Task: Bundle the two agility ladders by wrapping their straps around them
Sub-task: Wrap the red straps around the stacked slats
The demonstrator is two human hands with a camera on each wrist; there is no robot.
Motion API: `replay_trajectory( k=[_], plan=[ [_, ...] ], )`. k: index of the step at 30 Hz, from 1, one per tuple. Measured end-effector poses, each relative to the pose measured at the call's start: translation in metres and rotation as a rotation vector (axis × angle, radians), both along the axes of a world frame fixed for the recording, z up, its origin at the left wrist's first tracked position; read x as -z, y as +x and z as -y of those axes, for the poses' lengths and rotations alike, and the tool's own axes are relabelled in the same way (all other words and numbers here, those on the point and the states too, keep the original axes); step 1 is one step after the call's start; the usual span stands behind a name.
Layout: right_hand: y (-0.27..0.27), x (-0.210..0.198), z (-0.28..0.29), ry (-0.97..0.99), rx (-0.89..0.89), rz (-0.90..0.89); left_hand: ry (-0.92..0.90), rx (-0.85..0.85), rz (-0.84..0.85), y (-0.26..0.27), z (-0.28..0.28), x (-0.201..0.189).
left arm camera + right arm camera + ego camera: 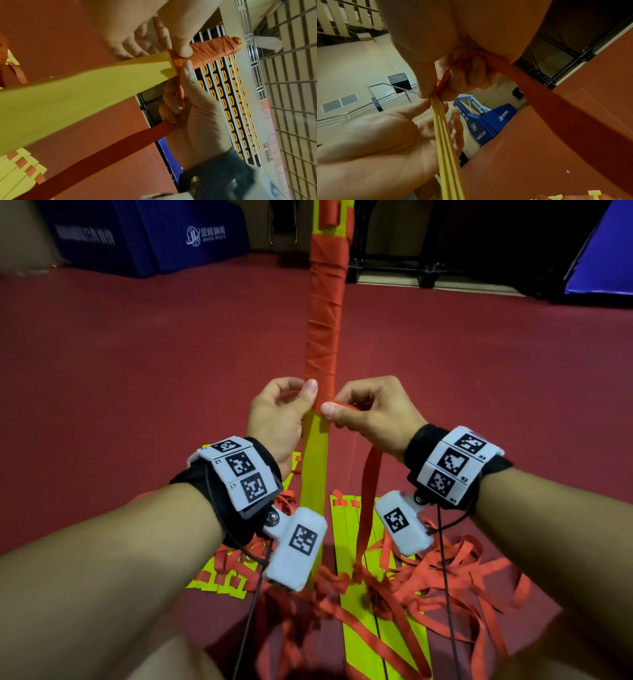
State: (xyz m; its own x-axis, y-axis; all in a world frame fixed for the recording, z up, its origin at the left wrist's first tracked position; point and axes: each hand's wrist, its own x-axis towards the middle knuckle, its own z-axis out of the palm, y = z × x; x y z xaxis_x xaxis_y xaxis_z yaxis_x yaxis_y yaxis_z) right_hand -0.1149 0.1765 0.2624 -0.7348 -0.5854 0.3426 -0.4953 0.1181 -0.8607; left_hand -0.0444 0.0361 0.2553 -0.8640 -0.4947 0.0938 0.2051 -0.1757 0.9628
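While both hands work at the middle of a raised stack of yellow rungs, the left hand grips the stack, thumb on its front face at the lower edge of the red wrapping, the other fingers curled round behind. The right hand pinches the red strap between thumb and forefinger, right beside the left thumb and touching the stack's edge; in the right wrist view the strap runs through the closed fingers. Beyond the fingers the wrapped section extends away and upward, with bare yellow showing again near its far end. Below the fingers the free strap hangs down to a pile of loose red strap on the red floor. A second set of yellow rungs lies flat on the floor beneath the wrists. Blue padded equipment stands well beyond the hands.
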Motion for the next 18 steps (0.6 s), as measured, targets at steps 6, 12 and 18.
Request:
replay_trajectory(
  k=[6,12,18],
  plan=[
    [-0.001,0.003,0.001,0.005,-0.005,-0.008,-0.132,-0.013,0.084,0.004,-0.004,0.001],
    [0.000,0.002,0.002,-0.085,-0.033,0.051,-0.078,0.154,0.122,0.010,-0.011,-0.007],
    [-0.003,0.001,0.000,-0.056,-0.083,0.063,-0.097,0.222,0.076,0.012,-0.008,-0.004]
  ],
)
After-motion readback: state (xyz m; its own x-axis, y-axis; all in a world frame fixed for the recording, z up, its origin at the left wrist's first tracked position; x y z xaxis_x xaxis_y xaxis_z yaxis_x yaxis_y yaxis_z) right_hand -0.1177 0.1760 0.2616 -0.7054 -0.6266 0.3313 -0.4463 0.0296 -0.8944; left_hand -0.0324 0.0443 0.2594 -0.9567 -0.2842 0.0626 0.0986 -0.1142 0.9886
